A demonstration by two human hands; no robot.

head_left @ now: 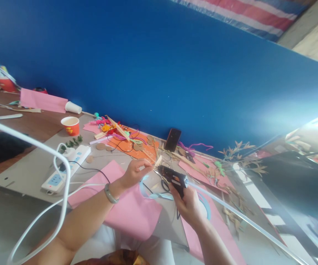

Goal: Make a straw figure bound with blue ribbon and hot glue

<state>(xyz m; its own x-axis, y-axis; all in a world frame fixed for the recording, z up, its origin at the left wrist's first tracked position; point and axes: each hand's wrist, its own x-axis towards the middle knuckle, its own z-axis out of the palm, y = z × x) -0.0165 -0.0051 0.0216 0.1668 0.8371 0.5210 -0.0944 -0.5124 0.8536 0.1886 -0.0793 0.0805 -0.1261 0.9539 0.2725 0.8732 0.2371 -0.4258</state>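
Note:
My right hand (188, 204) grips a black hot glue gun (172, 177) with a clear glue stick (239, 215) trailing from its back. Its nozzle points left at a small pale piece (158, 161) pinched in the fingers of my left hand (135, 171). That wrist wears a grey bracelet (110, 194). Both hands hover over pink paper sheets (133, 209) and a light blue curved strip (148, 191) on the grey table (29, 169).
A white power strip (66, 167) with a thick white cable lies at left. A red paper cup (70, 126), a tipped white cup (73, 107), orange paper with craft bits (131, 143), a black phone (172, 140) against the blue wall, dried leaves (241, 154) at right.

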